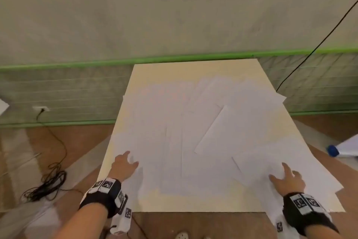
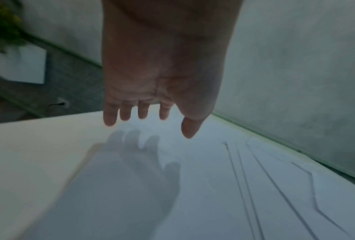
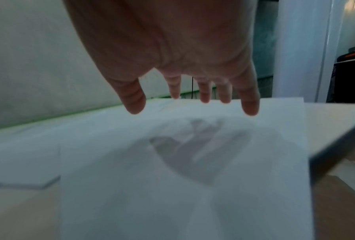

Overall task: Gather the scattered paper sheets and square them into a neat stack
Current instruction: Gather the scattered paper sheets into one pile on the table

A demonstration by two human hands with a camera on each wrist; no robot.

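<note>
- Cream tabletop (image 1: 193,203) stands against a grey wall (image 1: 155,10); black cable (image 1: 48,178) coils on the floor.
- White paper sheets (image 1: 174,132) lie scattered, overlapping, across it.
- Left hand (image 1: 124,167) and right hand (image 1: 288,179) hover over the sheets, fingers spread, gripping nothing.

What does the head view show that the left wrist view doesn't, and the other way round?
Head view only: the right hand at the near right of the spread, the whole table, sheets overhanging its right edge, a coiled black cable on the floor.

Left wrist view only: the left hand from the palm side, fingers straight and apart, its shadow cast on the paper sheets below.

Both: the left hand open at the left side of the overlapping, still unsquared sheets, and the wall socket.
</note>
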